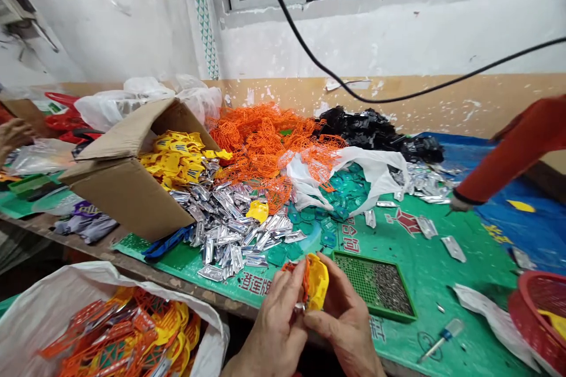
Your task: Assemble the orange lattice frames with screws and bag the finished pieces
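My left hand (276,324) and my right hand (342,321) meet low in the view, just above the near table edge. Between them is a curved yellow plastic piece (318,281) with an orange lattice piece (303,280) against its left side. My left fingers pinch the orange piece and a small silver part (300,307), partly hidden by my fingertips. My right fingers curl around the yellow piece's lower edge. Nearest my right hand is a green-framed tray (374,285) of small dark metal parts.
A loose silver pile (225,232), orange lattice heap (265,147), and cardboard box (128,182) crowd the green-covered table. A white sack (110,324) of orange-yellow pieces sits near-left. A co-worker's red sleeve (517,153) enters right; another person's hand (13,135) enters left.
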Demonstrator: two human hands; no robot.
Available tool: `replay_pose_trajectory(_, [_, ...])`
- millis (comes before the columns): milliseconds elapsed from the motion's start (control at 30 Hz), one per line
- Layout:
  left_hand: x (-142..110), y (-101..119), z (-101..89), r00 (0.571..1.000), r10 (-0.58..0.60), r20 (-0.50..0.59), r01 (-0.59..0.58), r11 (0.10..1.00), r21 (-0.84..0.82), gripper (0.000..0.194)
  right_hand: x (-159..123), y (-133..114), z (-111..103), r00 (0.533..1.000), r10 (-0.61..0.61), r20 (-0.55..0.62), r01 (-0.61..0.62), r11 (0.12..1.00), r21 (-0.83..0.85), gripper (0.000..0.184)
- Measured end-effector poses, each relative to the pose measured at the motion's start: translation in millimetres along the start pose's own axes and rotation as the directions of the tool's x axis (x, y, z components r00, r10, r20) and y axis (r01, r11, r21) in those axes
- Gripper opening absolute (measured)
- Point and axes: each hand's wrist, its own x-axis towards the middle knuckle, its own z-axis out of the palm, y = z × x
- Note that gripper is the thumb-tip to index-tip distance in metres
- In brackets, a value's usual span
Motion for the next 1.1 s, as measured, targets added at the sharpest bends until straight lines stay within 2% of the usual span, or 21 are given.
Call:
replay_pose_trajectory(67, [-1,3,-0.5,0.993,0.118,0.025,-0.119,0.991,0.065,0.086,-2,1,-5,1.000,0.016,0.002,-0.016,0.994,0.104,0.070])
replay_pose_trajectory(133, [-2,5,-0.1,0.984,0.173,0.040,-0.177,0.979,0.102,0.085,-4,-1,-10,1.000,0.008,0.008,-0.009,0.988,0.152,0.072])
replay_pose_trajectory(300, [-1,1,7.9,0.959,0.283,0.026,-0.284,0.948,0.141,0.072,-9,-6,-18,1.000,0.012,-0.007,-0.012,0.998,0.055,0.077])
replay_pose_trajectory(400, [0,-2,11.6,0.935,0.355,0.016,-0.354,0.924,0.145,0.068,-11,-6,-20,1.000,-0.018,-0.019,0.019,0.998,0.052,0.075])
replay_pose_trajectory(600, [0,6,5.9,0.961,0.269,0.064,-0.276,0.946,0.170,0.065,-13,0,-20,0.999,-0.025,-0.039,0.026,1.000,0.006,0.076])
replay_pose_trajectory(900, [4,9,3.0,0.947,0.307,0.090,-0.319,0.930,0.185,0.064,-16,1,-19,0.999,0.016,-0.035,-0.013,0.997,0.081,0.072])
replay_pose_trajectory(1100, [0,-5,16.3,0.932,0.363,0.027,-0.361,0.915,0.180,0.066,-18,6,-25,0.999,-0.035,-0.018,0.035,0.999,-0.017,0.070])
